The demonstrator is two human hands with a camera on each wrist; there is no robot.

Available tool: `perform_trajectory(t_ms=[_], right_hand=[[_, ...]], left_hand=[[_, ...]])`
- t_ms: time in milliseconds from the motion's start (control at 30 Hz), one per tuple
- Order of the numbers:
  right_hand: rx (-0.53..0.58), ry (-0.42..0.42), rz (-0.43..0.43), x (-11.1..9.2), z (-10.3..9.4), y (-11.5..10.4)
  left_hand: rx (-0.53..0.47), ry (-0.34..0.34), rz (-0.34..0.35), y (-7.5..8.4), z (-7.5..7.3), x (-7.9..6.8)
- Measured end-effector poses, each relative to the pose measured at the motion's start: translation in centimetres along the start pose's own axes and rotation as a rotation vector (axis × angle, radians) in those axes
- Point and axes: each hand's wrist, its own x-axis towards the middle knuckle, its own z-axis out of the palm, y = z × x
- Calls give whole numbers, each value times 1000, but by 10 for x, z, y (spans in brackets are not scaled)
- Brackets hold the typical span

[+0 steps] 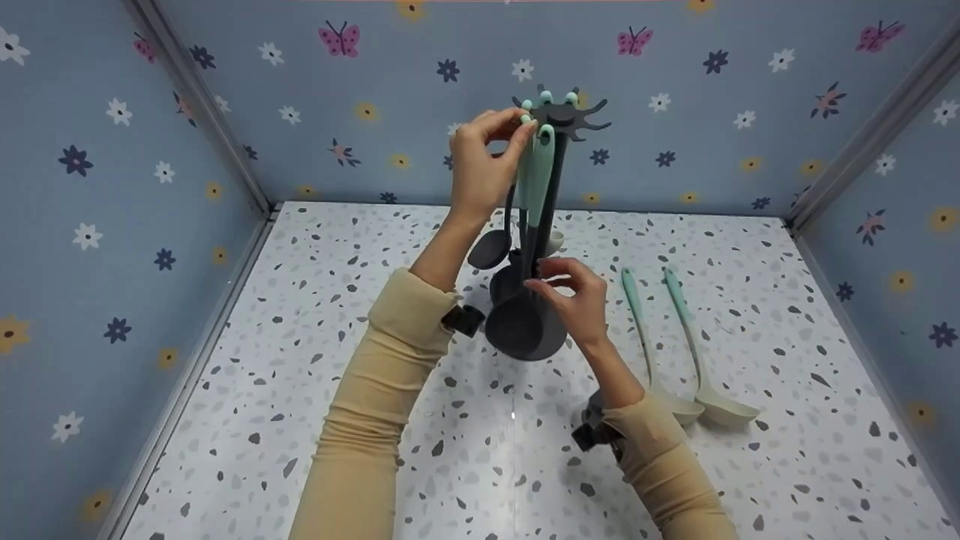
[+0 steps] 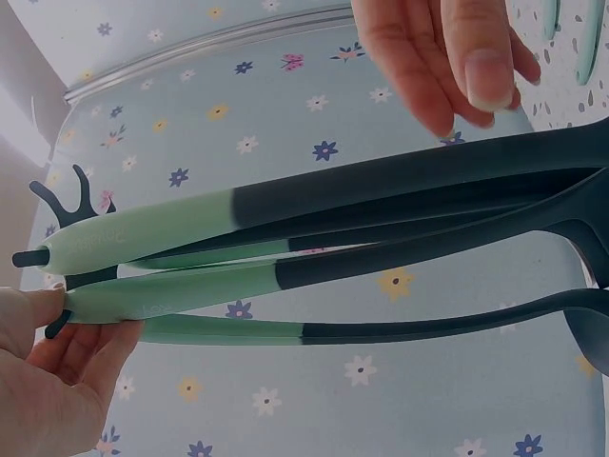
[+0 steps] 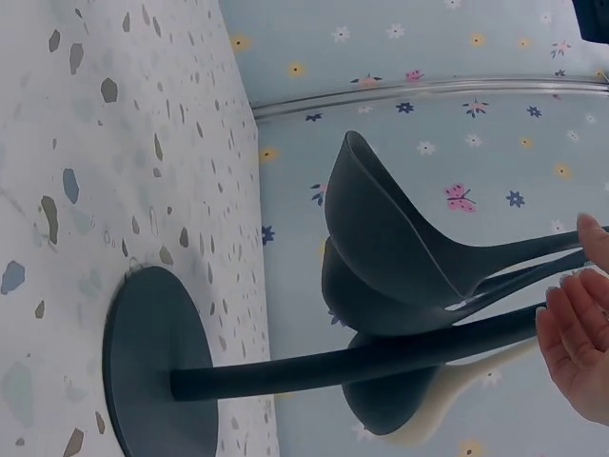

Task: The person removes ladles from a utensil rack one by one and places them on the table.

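A dark utensil stand with a hooked top (image 1: 568, 116) holds several dark utensils with mint handles. My left hand (image 1: 484, 165) is up at the hooks, its thumb and fingers pinching the end of a ladle's mint handle (image 2: 176, 293). Two dark ladle bowls overlap low in front of the stand, the nearer bowl (image 1: 514, 327) facing me. Beside the shafts, just above these bowls, is my right hand (image 1: 579, 296), its fingers loosely bent and nothing gripped between them. In the left wrist view those fingers (image 2: 485, 81) show a gap from the nearest shaft.
Two cream ladles with mint handles lie on the speckled table to the right, the outer ladle (image 1: 726, 409) beside the inner ladle (image 1: 679, 406). A smaller dark spoon (image 1: 490, 249) hangs at the stand's left. The stand's round base (image 3: 157, 352) rests on the table. Flower-patterned walls (image 1: 420, 67) enclose it.
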Motion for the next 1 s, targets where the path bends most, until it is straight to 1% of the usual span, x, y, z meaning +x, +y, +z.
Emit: perform_trajectory(t_ms=[333,533,767,1000], right_hand=[[-30,-2,55,2,12,3],[13,11,75,1,16,4],[29,40,39,1,19,3],[11,39,1,1,18,1]], left_hand=[[-6,13,2,0,-1,0],[-5,10,-1,0,-1,0],[3,10,-2,-1,-2,0],[22,6,-3,-2,-2,1]])
